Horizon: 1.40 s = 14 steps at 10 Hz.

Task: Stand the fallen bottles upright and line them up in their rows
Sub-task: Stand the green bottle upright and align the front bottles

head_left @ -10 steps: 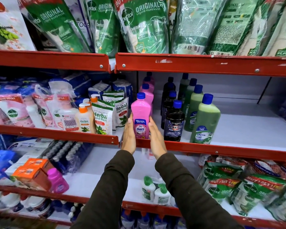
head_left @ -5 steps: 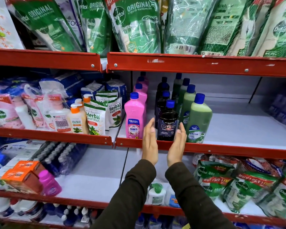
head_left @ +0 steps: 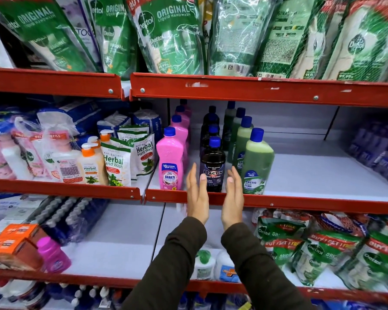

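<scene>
Flanking the front dark Bactin bottle (head_left: pixel 212 166), both hands are held flat, fingers straight and together, palms facing each other. The left hand (head_left: pixel 197 193) is raised just left of the bottle, the right hand (head_left: pixel 233 195) just right of it; contact with the bottle cannot be confirmed from this angle, and nothing is gripped. Compared with half a second ago, the hands are found at the same bottle, a little higher beside its label; a second ago they were closed around the front pink Shakti bottle (head_left: pixel 171 162), now left standing alone. Item condition: dark bottle upright, blue cap, label forward, at the front edge of the red-trimmed middle shelf (head_left: pixel 300 201). Three rows are recorded, pink, dark and green, the front green Bactin bottle (head_left: pixel 257 163) tilted slightly rightward.
</scene>
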Each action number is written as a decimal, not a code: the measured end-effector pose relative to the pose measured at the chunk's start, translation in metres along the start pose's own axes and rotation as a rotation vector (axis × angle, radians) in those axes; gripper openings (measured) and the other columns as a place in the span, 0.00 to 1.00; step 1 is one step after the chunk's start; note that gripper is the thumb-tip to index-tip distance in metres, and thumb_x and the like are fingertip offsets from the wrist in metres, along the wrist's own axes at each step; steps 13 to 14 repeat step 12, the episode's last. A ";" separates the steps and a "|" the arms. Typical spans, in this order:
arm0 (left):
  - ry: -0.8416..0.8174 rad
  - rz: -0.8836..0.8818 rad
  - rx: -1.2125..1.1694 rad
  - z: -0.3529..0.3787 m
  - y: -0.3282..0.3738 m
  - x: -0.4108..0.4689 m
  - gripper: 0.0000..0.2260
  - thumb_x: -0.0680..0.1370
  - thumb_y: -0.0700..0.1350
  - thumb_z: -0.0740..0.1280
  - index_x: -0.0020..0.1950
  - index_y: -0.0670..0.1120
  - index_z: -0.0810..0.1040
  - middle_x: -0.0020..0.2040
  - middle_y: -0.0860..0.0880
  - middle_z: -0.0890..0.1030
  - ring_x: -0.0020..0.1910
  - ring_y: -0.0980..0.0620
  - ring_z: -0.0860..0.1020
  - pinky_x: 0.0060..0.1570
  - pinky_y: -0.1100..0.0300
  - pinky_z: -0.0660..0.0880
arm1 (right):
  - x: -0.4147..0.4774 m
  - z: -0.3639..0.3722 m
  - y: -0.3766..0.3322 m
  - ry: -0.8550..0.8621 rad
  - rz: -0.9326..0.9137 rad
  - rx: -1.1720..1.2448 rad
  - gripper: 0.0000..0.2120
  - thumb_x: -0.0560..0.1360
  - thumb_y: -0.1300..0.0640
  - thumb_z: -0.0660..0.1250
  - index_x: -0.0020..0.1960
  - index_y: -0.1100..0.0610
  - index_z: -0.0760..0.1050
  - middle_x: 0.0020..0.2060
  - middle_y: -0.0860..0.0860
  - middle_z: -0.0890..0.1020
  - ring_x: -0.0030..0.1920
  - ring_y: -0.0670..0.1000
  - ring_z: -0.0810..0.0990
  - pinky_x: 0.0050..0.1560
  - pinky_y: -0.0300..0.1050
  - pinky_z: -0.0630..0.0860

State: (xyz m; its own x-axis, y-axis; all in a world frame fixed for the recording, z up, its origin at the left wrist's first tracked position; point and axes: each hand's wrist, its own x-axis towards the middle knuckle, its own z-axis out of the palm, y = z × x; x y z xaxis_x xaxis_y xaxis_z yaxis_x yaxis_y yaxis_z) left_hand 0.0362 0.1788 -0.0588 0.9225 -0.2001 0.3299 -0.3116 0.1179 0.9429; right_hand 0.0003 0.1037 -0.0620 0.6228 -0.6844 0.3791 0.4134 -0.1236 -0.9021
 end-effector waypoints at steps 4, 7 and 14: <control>-0.253 -0.014 -0.013 0.070 0.007 -0.011 0.23 0.85 0.54 0.50 0.81 0.53 0.57 0.81 0.56 0.59 0.79 0.61 0.56 0.77 0.63 0.52 | 0.049 -0.080 0.000 0.312 0.032 0.038 0.26 0.80 0.43 0.53 0.76 0.50 0.65 0.76 0.48 0.68 0.75 0.45 0.66 0.77 0.46 0.62; -0.337 -0.193 0.022 0.093 0.016 -0.003 0.25 0.85 0.56 0.46 0.81 0.50 0.59 0.81 0.51 0.62 0.80 0.54 0.59 0.81 0.49 0.53 | 0.058 -0.091 -0.005 0.053 0.152 0.023 0.32 0.73 0.36 0.55 0.73 0.48 0.70 0.69 0.47 0.77 0.65 0.39 0.77 0.68 0.41 0.73; -0.163 -0.027 0.137 0.104 0.025 -0.018 0.26 0.84 0.56 0.52 0.82 0.53 0.53 0.82 0.54 0.56 0.78 0.64 0.54 0.75 0.65 0.48 | 0.056 -0.120 -0.024 -0.149 0.142 -0.188 0.26 0.83 0.44 0.53 0.80 0.48 0.56 0.80 0.46 0.61 0.76 0.41 0.59 0.77 0.43 0.56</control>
